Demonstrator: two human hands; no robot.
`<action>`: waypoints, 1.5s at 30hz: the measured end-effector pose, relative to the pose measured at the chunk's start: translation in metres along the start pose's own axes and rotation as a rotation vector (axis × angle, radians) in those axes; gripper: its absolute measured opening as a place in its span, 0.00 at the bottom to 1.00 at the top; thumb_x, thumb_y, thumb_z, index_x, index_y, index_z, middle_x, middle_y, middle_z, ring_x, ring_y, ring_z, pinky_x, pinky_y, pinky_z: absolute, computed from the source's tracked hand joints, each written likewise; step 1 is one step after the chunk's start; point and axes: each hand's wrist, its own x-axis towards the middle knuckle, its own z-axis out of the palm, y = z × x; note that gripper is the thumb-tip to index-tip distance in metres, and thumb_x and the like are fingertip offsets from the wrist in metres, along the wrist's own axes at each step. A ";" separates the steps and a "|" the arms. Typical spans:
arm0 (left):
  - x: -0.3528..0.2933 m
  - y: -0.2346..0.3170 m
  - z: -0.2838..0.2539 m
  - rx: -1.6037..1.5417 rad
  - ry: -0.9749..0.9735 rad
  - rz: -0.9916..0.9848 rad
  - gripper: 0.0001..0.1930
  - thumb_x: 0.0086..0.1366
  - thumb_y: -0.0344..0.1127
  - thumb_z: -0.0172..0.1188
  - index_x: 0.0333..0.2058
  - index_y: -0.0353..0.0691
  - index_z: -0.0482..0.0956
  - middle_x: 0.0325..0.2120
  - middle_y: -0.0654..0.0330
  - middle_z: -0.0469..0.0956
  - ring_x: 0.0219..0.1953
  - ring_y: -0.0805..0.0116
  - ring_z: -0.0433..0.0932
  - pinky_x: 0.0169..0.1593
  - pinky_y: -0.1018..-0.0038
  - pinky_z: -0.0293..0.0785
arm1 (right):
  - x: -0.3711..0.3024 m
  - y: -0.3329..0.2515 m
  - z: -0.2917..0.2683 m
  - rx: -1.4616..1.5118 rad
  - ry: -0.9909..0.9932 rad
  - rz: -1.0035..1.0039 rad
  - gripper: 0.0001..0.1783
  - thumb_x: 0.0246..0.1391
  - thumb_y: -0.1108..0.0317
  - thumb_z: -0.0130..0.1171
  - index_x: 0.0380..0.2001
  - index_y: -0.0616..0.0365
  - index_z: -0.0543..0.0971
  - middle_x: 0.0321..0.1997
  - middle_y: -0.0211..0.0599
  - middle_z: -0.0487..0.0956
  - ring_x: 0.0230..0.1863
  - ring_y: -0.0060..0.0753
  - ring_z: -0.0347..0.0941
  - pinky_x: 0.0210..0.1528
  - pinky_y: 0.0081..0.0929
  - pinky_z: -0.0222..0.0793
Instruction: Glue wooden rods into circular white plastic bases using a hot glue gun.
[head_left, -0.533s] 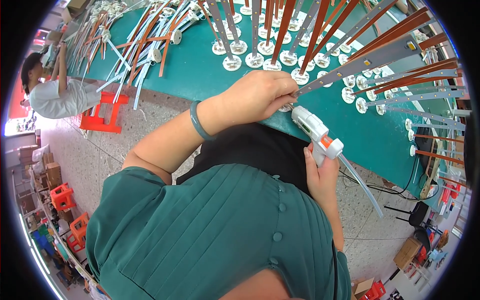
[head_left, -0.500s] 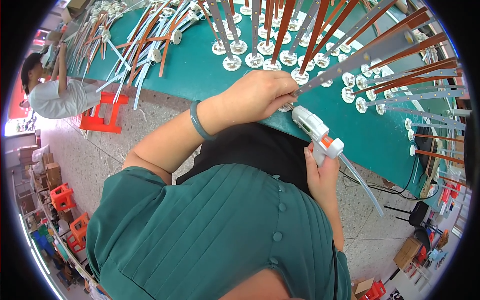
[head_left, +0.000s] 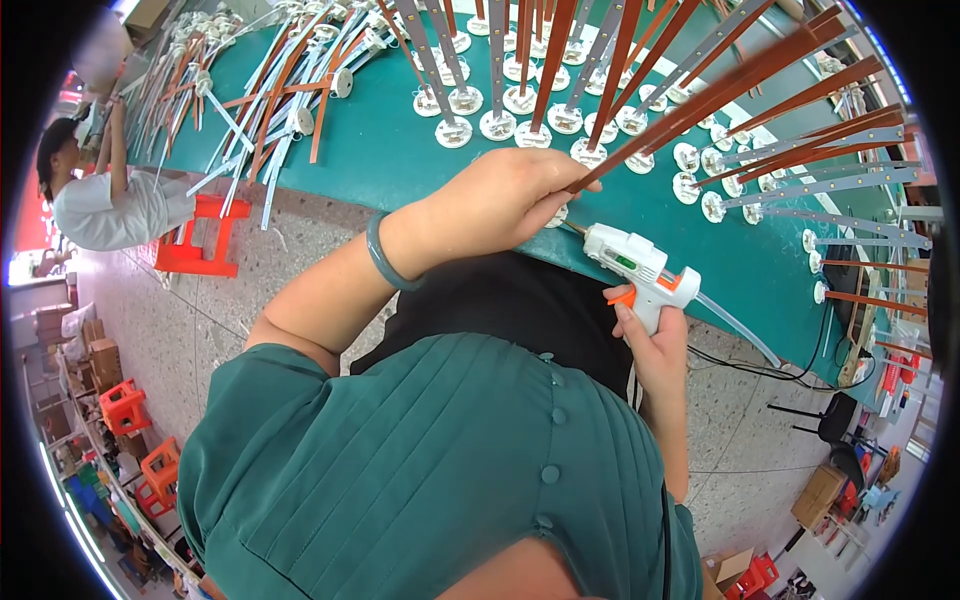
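1 held strip [head_left: 705,104] shows brown, where grey showed before.

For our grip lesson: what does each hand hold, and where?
Left hand: brown strip, near its lower end. Right hand: white glue gun, by its handle.

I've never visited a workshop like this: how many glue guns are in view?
1 clearly visible: the white glue gun in the right hand, close to the left hand. Others may be hidden.
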 end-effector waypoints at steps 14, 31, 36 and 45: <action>-0.011 -0.006 0.006 0.032 0.083 0.051 0.12 0.58 0.19 0.61 0.41 0.37 0.80 0.32 0.54 0.81 0.35 0.54 0.82 0.39 0.66 0.78 | 0.013 0.002 0.008 -0.053 -0.003 -0.028 0.19 0.60 0.72 0.57 0.52 0.68 0.70 0.42 0.39 0.79 0.32 0.18 0.70 0.32 0.16 0.67; -0.009 -0.004 0.004 0.047 0.051 0.045 0.12 0.57 0.18 0.60 0.40 0.36 0.80 0.34 0.54 0.81 0.36 0.53 0.81 0.40 0.67 0.78 | 0.018 0.001 0.001 0.071 0.026 0.064 0.18 0.59 0.72 0.59 0.50 0.65 0.69 0.37 0.37 0.78 0.26 0.18 0.71 0.27 0.16 0.67; -0.011 -0.008 0.001 0.001 0.042 0.071 0.10 0.59 0.21 0.60 0.40 0.35 0.80 0.33 0.51 0.79 0.36 0.51 0.79 0.40 0.64 0.77 | 0.016 -0.007 -0.018 -0.014 0.139 0.180 0.19 0.57 0.67 0.64 0.48 0.60 0.71 0.36 0.31 0.79 0.22 0.18 0.74 0.15 0.16 0.63; 0.017 0.063 0.011 0.002 0.074 0.064 0.14 0.56 0.17 0.60 0.42 0.35 0.82 0.34 0.54 0.81 0.33 0.61 0.82 0.37 0.72 0.79 | 0.014 -0.044 -0.039 -0.765 0.481 -0.493 0.20 0.44 0.65 0.72 0.41 0.56 0.78 0.33 0.37 0.75 0.30 0.38 0.73 0.30 0.32 0.68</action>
